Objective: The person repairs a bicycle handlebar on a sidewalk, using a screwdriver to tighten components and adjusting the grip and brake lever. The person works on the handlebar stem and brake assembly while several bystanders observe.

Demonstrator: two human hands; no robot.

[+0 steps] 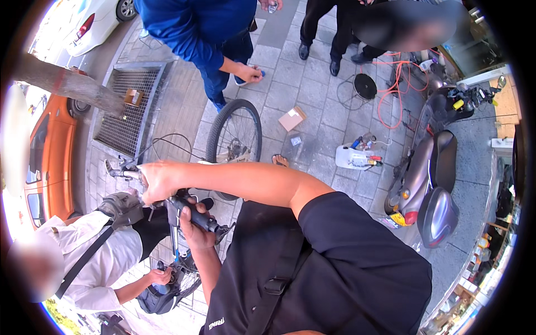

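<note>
In the head view, the only one I have, I count two hands of my wearer, both at one bicycle handlebar (129,174). The left hand (196,224) is closed around one black grip (210,223), near a dark lever. The right hand (157,181) reaches across and lies over the bar toward its other end, where one silver lever (113,171) sticks out; it is blurred, so I can't tell whether its fingers are closed. I count two wheels: one upright (214,139) beyond the right forearm, one partly hidden (192,286) below, beside one black bag (159,298). Around the work I see one person in a blue shirt (195,25), one in a white shirt (114,245) at the lower left, and dark-trousered legs (338,39) at the top. On the paving are one small cardboard box (292,118), one clear packet (296,143) near it, one white container (350,158) with several tools, one black reel (365,87) and a tangled orange hose (397,84). One scooter (419,167) stands at the right; two cars, one orange (56,159) and one white (100,28), are at the left, with one tree trunk (72,86) and one metal grate (120,125).
</note>
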